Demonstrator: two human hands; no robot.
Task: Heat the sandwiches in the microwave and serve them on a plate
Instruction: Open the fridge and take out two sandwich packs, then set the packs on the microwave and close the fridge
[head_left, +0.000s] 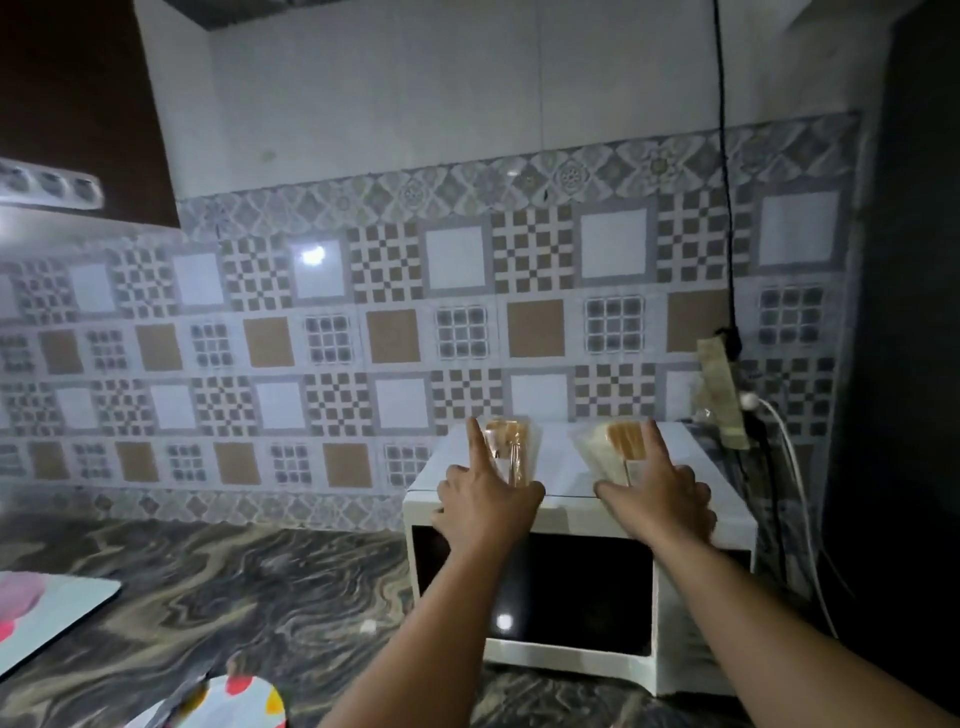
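- While both arms reach forward over the swirled dark marble-look countertop (218, 587), the two clear-wrapped triangular sandwiches lie on the flat top of the white boxy microwave oven (566, 512), whose dark glass door is shut.
- The left sandwich (511, 447) lies just ahead of the left hand (485, 501); its long axis runs away from the person, narrow end nearest the palm.
- The left hand is spread open, forefinger laid along the wrapper's left edge, thumb at its near tip; nothing is gripped yet, as far as I can judge.
- The right sandwich (621, 447) sits likewise ahead of the right hand (662, 496), which is also splayed, fingers resting on the wrapper without closing.
- Each hand is nearest its own sandwich, so each pick-up looks like a short closing of the fingers.
- No brand or writing is legible on the wrappers or oven; the picture is dim and soft.
- A floral-patterned plate (228, 701) shows at the lower edge, well apart.
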